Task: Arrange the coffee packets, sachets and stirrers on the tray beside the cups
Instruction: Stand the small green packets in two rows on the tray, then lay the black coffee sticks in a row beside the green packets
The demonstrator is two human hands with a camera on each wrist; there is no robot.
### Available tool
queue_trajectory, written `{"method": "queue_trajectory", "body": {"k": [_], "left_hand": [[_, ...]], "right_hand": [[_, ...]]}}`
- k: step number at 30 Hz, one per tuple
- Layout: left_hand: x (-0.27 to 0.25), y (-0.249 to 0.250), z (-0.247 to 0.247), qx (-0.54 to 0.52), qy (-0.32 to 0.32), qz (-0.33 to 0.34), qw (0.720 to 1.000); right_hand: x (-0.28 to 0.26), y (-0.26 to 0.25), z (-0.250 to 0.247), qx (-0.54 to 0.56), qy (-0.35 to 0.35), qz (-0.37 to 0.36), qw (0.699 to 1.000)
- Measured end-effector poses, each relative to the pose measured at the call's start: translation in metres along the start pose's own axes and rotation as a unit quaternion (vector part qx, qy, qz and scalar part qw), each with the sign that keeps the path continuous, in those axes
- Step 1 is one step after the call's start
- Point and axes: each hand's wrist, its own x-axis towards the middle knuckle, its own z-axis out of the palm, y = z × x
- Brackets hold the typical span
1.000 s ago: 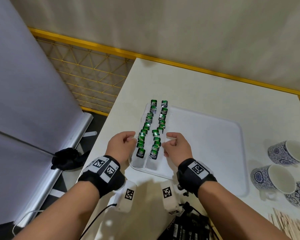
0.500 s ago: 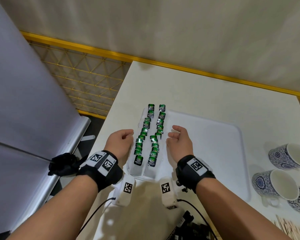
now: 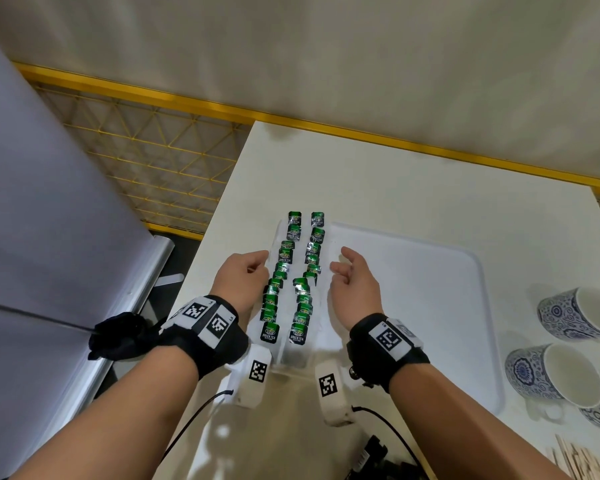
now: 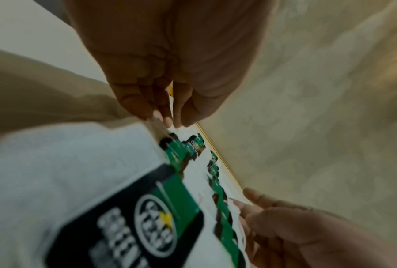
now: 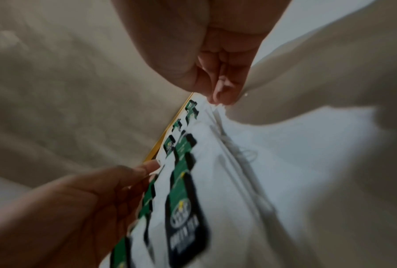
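Two rows of green tea sachets (image 3: 284, 256) lie along the left side of the white tray (image 3: 413, 289). My left hand (image 3: 262, 263) is at the outer edge of the left row, fingers curled, tips touching the white bag edges (image 4: 169, 119). My right hand (image 3: 338, 263) flanks the right row (image 3: 313, 251), its fingers loosely curled and thumb out, fingertips (image 5: 220, 98) against the sachet edge. Neither hand holds anything. The nearest sachet (image 4: 147, 217) fills the left wrist view, blurred.
Blue patterned cups (image 3: 575, 313) lie on their sides on the table, right of the tray. Wooden stirrers (image 3: 575, 462) show at the bottom right corner. A yellow wire fence (image 3: 146, 157) and a grey panel (image 3: 49, 220) stand left of the table. Black packets (image 3: 378, 459) lie near the front edge.
Both hands have slid forward along the two rows, from the near end to about the middle. The sachets stay in their rows.
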Motion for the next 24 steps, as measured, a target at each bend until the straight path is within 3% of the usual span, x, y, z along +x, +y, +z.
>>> {"method": "queue_trajectory", "body": {"k": [4,13,24], "left_hand": [[0.004,0.003,0.001,0.017,-0.016,0.027,0.999],[0.014,0.008,0.005,0.006,-0.001,-0.007,1.0],[-0.001,-0.009,-0.012,-0.022,0.025,0.024,0.999]], "right_hand": [[0.014,-0.004,-0.005,0.011,0.014,-0.002,1.0],[0.052,-0.025,-0.002,0.017,-0.017,-0.007,1.0],[0.025,0.001,-0.02,0.048,0.001,0.0,0.999]]}}
